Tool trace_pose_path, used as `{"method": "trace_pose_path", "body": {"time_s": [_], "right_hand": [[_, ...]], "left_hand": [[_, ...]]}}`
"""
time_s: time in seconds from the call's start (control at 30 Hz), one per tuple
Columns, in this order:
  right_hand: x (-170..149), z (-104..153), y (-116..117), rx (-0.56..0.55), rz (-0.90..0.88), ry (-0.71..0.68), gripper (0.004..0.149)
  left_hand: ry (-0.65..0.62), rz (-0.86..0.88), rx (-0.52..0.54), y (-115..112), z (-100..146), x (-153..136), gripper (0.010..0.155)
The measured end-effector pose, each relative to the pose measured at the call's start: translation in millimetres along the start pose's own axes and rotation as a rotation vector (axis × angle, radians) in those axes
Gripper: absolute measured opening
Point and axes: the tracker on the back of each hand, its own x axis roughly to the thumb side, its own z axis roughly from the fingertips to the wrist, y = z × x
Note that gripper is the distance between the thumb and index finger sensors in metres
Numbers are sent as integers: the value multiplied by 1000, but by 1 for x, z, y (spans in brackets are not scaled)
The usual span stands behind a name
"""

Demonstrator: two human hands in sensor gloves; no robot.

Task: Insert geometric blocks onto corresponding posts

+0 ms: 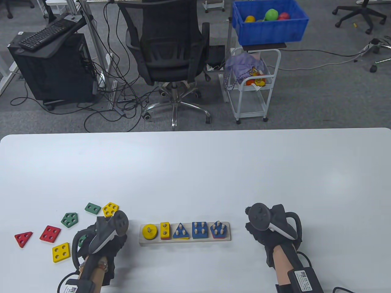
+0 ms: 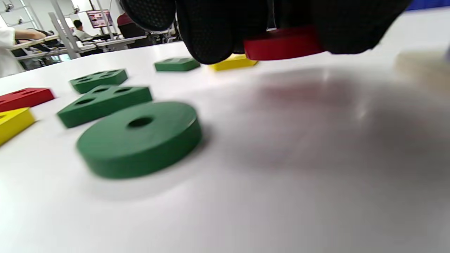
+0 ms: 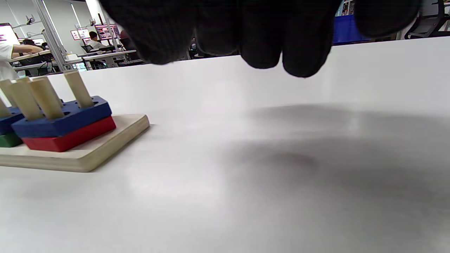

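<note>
Red flat block (image 2: 283, 44) pinched up off the table (image 1: 195, 171) in left hand (image 1: 102, 236) fingertips (image 2: 211, 31), green ring (image 2: 140, 137) lying just below-left, wooden post board (image 1: 184, 240) beside, right hand (image 1: 268, 227) loosely curled, holding nothing.

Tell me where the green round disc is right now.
The green round disc lies flat on the table, loose, in the left wrist view just in front of a green block; in the table view it is mostly hidden under the left hand, left of the peg board.
</note>
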Motion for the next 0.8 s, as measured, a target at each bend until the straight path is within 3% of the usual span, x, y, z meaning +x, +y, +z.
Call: {"method": "trace_pose_path", "body": {"time_s": [0.17, 0.43, 0.8], "right_hand": [[-1, 0, 0, -1, -4, 1, 56], [-1, -1, 1, -1, 0, -1, 56], [-1, -1, 1, 6, 1, 3, 56]], "left_hand": [[-109, 103, 129, 13, 16, 8, 66], [-278, 105, 183, 12, 32, 45, 67], [-291, 7, 176, -1, 29, 63, 65]]}}
